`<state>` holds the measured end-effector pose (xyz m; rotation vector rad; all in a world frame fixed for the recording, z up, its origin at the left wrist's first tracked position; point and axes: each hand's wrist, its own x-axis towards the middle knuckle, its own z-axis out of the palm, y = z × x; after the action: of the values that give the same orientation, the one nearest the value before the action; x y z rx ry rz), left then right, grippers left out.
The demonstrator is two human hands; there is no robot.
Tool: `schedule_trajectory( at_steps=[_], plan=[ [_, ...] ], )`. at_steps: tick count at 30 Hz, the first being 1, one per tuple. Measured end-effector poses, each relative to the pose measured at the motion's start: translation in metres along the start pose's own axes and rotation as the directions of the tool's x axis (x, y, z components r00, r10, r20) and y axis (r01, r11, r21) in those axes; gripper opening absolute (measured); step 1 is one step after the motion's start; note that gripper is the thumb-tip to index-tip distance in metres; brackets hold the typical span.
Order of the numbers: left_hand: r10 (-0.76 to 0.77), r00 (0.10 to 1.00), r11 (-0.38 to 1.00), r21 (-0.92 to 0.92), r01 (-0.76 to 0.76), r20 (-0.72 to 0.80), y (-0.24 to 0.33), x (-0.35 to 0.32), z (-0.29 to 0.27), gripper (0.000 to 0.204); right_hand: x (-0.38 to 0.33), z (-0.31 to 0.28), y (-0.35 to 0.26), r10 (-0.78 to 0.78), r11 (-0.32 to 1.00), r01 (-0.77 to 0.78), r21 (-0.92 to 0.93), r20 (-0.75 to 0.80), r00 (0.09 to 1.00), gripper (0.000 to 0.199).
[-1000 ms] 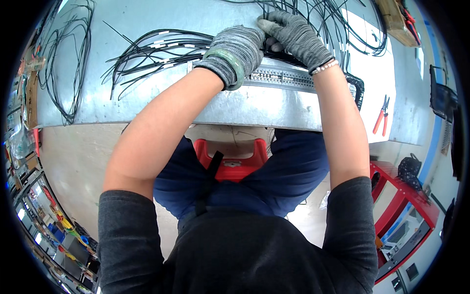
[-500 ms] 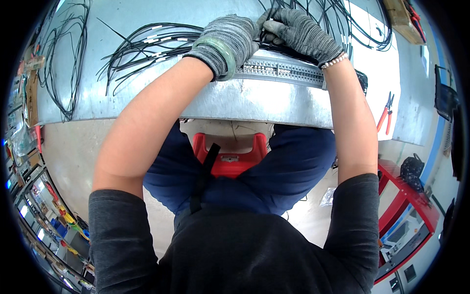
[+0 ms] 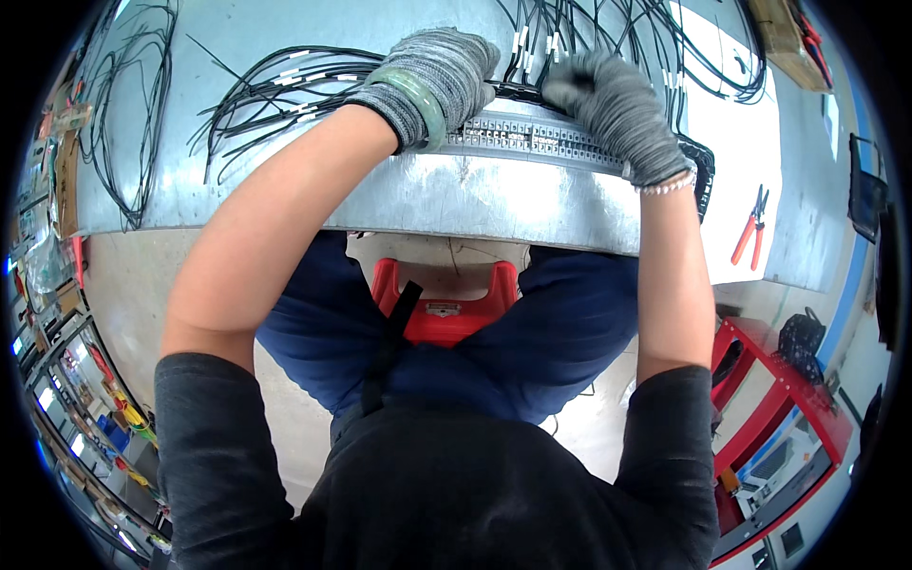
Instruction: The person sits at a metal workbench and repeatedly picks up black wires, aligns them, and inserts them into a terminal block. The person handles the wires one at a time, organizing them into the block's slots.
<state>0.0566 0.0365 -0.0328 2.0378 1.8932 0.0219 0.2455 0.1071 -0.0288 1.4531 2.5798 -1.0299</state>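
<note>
My left hand (image 3: 439, 76), in a grey knit glove, is closed at the near end of a black strip (image 3: 522, 92); what its fingers grip is hidden. A bundle of black wires (image 3: 285, 81) with white labels runs left from beneath it. My right hand (image 3: 608, 114), gloved alike, hovers over the strip's right part, its fingers curled but smeared by motion. Between the hands and the table's front edge lies a grey metal terminal rail (image 3: 532, 138) with rows of small screws. Behind the strip, more black wires with white labels (image 3: 532, 47) fan away.
Red-handled pliers (image 3: 750, 228) lie on white paper (image 3: 731, 171) at the right. A black loop of wire (image 3: 123, 114) rests on the metal table (image 3: 332, 199) at the left. A wooden box (image 3: 788, 43) stands far right. Below are a red stool (image 3: 446, 323) and a red cart (image 3: 807, 399).
My right hand has moved right and toward me, off the strip's middle, uncovering the labelled wires behind. My left hand has shifted slightly left and stays closed.
</note>
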Motion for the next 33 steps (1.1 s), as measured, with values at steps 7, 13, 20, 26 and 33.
schedule_trajectory(
  at_steps=[7,13,20,26,33],
  plan=[
    [0.023,0.999,0.992,0.126,-0.029,0.049,0.015,0.008,-0.001,0.020,-0.006,0.004,0.000,0.037,0.998,-0.036,-0.055,0.018,0.999,0.026],
    [-0.059,0.990,0.991,0.127,0.043,0.127,0.015,0.009,-0.007,0.027,-0.006,0.011,0.012,-0.111,0.992,0.102,-0.072,-0.138,0.984,0.023],
    [0.061,0.986,0.993,0.091,-0.076,0.153,0.011,0.004,-0.020,0.025,-0.028,-0.012,0.027,-0.193,0.975,0.215,0.049,-0.289,0.938,0.024],
    [0.001,0.982,1.000,0.025,-0.006,0.190,0.002,0.006,-0.015,0.021,-0.102,-0.032,0.115,0.274,0.958,-0.265,0.110,-0.624,0.732,0.026],
    [0.033,0.984,0.992,-0.124,-0.011,0.173,-0.001,-0.008,-0.029,0.023,-0.115,-0.021,0.130,0.024,0.999,0.003,0.044,-0.609,0.793,0.029]
  ],
)
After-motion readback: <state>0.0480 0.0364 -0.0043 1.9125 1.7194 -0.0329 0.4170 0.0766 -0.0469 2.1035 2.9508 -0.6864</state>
